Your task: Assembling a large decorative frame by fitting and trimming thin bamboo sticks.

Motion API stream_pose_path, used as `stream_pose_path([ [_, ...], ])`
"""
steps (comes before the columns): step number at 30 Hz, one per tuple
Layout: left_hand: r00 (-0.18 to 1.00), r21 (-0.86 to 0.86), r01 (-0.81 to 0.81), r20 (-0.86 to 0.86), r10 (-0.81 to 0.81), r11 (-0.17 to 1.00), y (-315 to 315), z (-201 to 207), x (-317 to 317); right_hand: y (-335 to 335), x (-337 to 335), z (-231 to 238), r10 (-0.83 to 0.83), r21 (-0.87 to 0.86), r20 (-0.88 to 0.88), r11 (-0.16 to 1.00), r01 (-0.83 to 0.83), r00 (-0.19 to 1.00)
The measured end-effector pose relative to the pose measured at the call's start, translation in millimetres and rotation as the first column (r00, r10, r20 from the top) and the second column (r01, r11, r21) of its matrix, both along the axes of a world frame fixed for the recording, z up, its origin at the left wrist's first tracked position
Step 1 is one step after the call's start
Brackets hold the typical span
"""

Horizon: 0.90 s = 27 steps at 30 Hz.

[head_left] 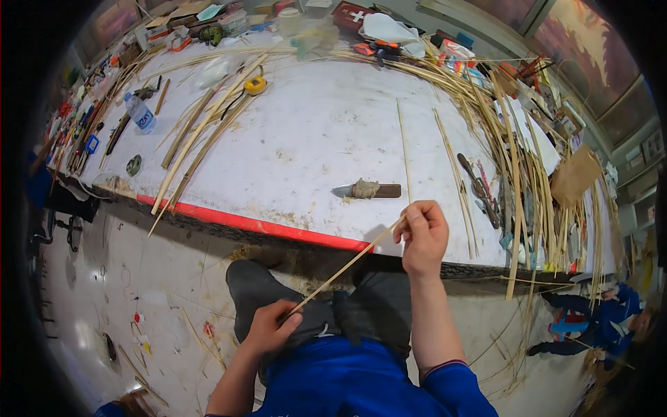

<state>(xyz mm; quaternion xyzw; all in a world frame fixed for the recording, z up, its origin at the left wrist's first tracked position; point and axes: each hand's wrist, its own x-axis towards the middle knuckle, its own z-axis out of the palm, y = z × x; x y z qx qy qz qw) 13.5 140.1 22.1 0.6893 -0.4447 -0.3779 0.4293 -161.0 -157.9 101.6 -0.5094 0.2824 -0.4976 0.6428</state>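
Note:
A thin bamboo strip (347,265) slants up from my lap toward the table's front edge. My left hand (272,326) is closed round its lower end above my thigh. At the upper end, my right hand (425,238) pinches it between thumb and fingers, just over the table edge. Beyond that hand, a short-bladed knife (366,189) with wrapping round its middle lies flat on the white tabletop (313,125). Another slender strip (402,139) runs away from me to the right of the knife.
Bundled bamboo strips (513,181) crowd the table's right side, beside a dark hand tool (478,189). Leftward lie longer strips (201,149), a yellow tape measure (255,85) and a water bottle (140,113). Red edging (264,225) lines the front. Another person (615,316) is at lower right.

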Motion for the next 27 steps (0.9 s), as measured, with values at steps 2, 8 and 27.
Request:
stream_pose_path([
  [2,0.994,0.041,-0.027,-0.109,0.031,0.999,10,2,1,-19,-7,-1,-0.03,-0.019,0.019,0.999,0.03,0.999],
  [8,0.966,0.097,-0.126,-0.214,0.144,0.987,1,10,1,-58,-21,9,-0.175,-0.12,-0.224,0.981,0.151,0.959],
  [27,0.983,0.049,-0.177,-0.044,0.179,0.983,-39,3,0,-58,-62,-37,-0.327,-0.374,-0.926,0.867,-0.33,0.192],
])
